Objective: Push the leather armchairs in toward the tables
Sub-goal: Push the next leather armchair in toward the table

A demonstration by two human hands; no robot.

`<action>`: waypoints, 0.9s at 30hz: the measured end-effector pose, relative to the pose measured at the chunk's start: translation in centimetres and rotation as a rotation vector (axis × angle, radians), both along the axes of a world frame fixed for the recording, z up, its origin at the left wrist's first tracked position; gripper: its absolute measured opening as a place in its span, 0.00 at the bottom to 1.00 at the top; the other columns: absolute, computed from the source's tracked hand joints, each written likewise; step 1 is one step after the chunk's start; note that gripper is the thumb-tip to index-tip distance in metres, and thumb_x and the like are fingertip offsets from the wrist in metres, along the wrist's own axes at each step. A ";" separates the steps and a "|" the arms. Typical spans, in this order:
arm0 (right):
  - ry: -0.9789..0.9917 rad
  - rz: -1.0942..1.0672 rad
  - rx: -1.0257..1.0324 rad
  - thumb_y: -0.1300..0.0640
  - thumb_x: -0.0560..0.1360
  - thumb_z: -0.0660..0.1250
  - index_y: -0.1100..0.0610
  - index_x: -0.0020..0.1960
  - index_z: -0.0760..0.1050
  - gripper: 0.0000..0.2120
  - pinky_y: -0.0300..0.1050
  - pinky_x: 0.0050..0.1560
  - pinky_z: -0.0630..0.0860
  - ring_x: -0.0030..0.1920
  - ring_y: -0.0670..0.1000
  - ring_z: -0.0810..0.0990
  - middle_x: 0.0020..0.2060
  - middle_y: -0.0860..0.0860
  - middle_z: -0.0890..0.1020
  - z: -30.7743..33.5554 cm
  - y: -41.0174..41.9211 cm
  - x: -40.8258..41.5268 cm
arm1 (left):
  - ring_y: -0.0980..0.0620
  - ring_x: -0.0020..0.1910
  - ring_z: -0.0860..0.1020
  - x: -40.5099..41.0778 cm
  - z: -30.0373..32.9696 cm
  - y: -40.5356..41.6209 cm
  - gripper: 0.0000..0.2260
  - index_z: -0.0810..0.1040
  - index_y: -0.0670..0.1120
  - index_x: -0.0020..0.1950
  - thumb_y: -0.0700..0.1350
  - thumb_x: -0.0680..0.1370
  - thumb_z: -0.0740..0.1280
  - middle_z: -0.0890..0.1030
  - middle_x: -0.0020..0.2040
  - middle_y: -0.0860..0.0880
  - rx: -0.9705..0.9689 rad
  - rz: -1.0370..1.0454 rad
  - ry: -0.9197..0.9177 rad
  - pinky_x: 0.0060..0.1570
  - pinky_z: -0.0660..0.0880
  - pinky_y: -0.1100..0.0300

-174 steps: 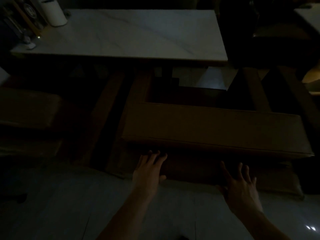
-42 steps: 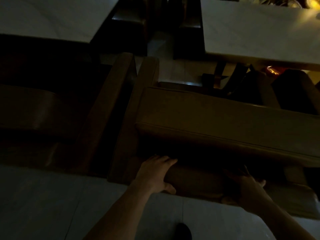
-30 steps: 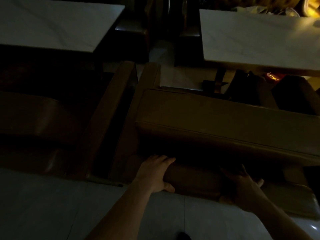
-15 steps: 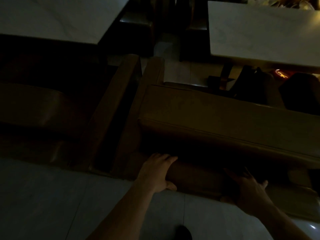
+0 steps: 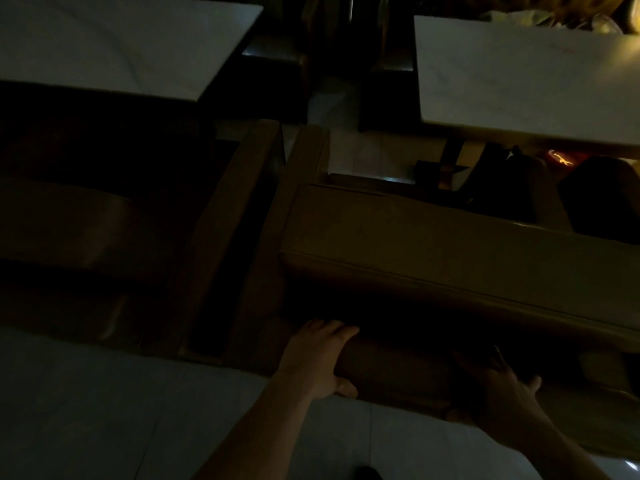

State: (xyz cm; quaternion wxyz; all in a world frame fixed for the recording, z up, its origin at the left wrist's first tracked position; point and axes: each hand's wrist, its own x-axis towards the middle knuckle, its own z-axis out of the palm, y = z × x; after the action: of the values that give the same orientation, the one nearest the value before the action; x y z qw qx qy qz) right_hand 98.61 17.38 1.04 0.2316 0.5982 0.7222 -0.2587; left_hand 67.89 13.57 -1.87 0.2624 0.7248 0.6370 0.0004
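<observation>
A brown leather armchair [image 5: 433, 251] stands with its back toward me, facing the white marble table [image 5: 519, 81] at the upper right. My left hand [image 5: 318, 358] grips the lower back of the chair, fingers over its edge and thumb beneath. My right hand [image 5: 502, 386] presses flat against the same lower back, further right, with fingers spread. A second armchair [image 5: 86, 237] stands to the left, in front of another white table [image 5: 121, 46]. The room is very dim.
The two armchairs' armrests [image 5: 242, 220] nearly touch, with a narrow dark gap between them. Pale tiled floor [image 5: 104, 410] lies beneath me. Dark chairs [image 5: 273, 74] stand beyond the tables. A table base [image 5: 440, 168] shows ahead of the right chair.
Both hands keep their hold on the chair's back. The view has shifted slightly; the chair sits a little closer to the right table than a second ago.
</observation>
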 end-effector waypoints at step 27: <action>0.016 0.008 0.033 0.35 0.73 0.67 0.42 0.79 0.39 0.48 0.66 0.77 0.47 0.80 0.60 0.41 0.81 0.55 0.42 4.2 -3.7 -1.4 | 0.47 0.77 0.55 1.7 4.6 -2.9 0.44 0.54 0.55 0.79 0.66 0.70 0.71 0.56 0.80 0.49 -0.029 0.014 0.145 0.75 0.52 0.50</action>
State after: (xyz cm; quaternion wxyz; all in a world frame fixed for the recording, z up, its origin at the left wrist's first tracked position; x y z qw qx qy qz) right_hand 97.23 13.66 5.28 0.2168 0.5970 0.7307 -0.2505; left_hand 69.60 10.72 2.75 0.2260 0.7147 0.6593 -0.0594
